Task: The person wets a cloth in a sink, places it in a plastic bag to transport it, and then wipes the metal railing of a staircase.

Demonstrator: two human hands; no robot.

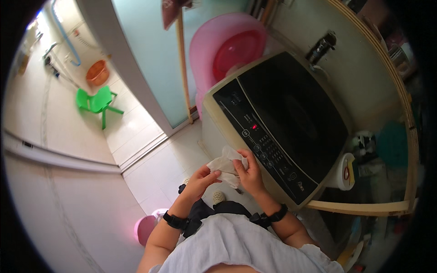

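A thin, crumpled white cloth or wipe (226, 166) is stretched between both hands, in front of the washing machine's near edge. My left hand (201, 181) pinches its left side between thumb and fingers. My right hand (249, 172) grips its right side, with the thumb on top. Just beyond the hands stands a top-loading washing machine (293, 112) with its dark lid down and a small red light lit on the control panel (264, 145). Both wrists wear black bands.
A pink plastic tub (201, 47) stands behind the machine. A white container (345, 172) is at its right. Left, beyond a sliding-door track (143, 153), are a green child's chair (99, 100) and an orange basin (98, 73). A pink bin (144, 230) sits low left. A tap (321, 47) juts from the wall.
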